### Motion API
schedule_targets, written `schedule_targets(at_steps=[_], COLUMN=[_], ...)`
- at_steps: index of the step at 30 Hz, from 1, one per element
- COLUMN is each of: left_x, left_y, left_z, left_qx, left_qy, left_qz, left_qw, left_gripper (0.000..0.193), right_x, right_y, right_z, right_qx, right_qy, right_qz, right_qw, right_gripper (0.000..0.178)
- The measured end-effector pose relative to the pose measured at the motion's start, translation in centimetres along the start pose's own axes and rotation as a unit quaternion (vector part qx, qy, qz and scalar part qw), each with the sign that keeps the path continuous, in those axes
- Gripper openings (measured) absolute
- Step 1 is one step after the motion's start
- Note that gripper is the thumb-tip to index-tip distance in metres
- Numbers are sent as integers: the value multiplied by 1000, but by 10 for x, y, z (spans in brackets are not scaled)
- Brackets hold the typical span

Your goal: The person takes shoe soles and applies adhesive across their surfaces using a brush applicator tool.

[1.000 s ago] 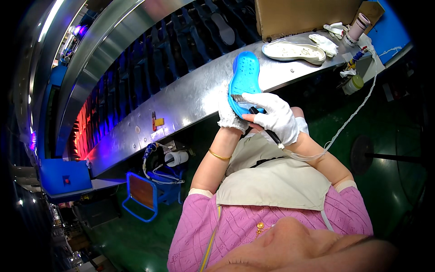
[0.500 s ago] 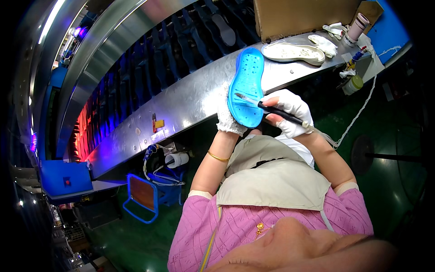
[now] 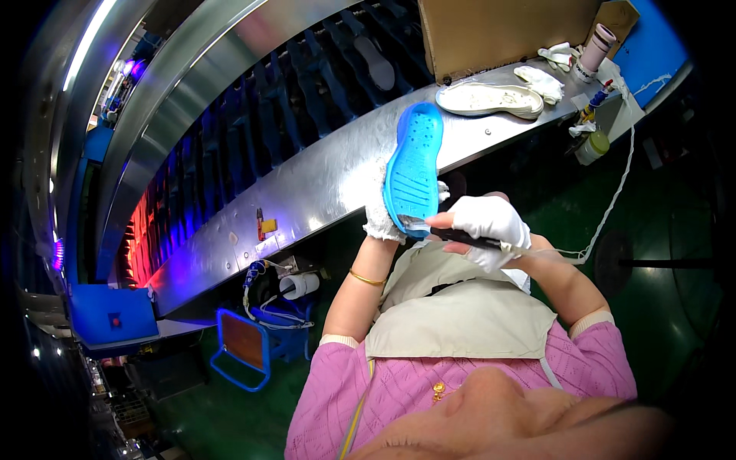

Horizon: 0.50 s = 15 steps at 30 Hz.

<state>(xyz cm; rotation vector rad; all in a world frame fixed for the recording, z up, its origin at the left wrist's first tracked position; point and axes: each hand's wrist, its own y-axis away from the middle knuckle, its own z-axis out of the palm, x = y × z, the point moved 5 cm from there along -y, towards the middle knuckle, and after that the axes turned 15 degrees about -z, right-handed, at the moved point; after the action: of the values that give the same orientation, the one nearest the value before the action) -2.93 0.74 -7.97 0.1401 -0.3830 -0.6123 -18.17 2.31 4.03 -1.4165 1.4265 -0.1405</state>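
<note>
A blue shoe sole [image 3: 414,172] with small holes near its toe and raised ribs toward its heel rests in my left hand [image 3: 379,215]. That hand wears a white glove and grips the sole from beneath and along its left edge; most of its fingers are hidden. My right hand [image 3: 491,226], in a white glove with bare fingertips, is closed around the black handle of a brush [image 3: 468,238]. The bristles touch the heel end of the sole. A thin pale tube trails from the brush's rear end.
Beyond the sole runs a metal ledge [image 3: 330,184] beside a conveyor with dark slats [image 3: 268,115]. A white sole [image 3: 491,100], crumpled gloves [image 3: 540,83] and a pink bottle [image 3: 596,50] stand at the right, near a cardboard box [image 3: 506,34]. A blue-framed stool [image 3: 244,345] is lower left.
The brush has moved from the middle of the sole down to its heel end. My left hand and the sole have shifted slightly toward me.
</note>
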Motion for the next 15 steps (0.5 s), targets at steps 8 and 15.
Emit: schedule_targets(at_steps=[8,15], left_x=[28,125], left_y=[15,13], left_z=[40,187], left_qx=[17,-116], left_qy=[-27,-304], left_qz=[76,150], left_qw=[997,933], left_gripper=[67,88], right_x=[64,91], right_y=[49,88], right_z=[-60,-80], right_qx=[350,470], right_qy=[-190,-253], right_qz=[199,232], right_qw=[896,813], right_gripper=[60,60])
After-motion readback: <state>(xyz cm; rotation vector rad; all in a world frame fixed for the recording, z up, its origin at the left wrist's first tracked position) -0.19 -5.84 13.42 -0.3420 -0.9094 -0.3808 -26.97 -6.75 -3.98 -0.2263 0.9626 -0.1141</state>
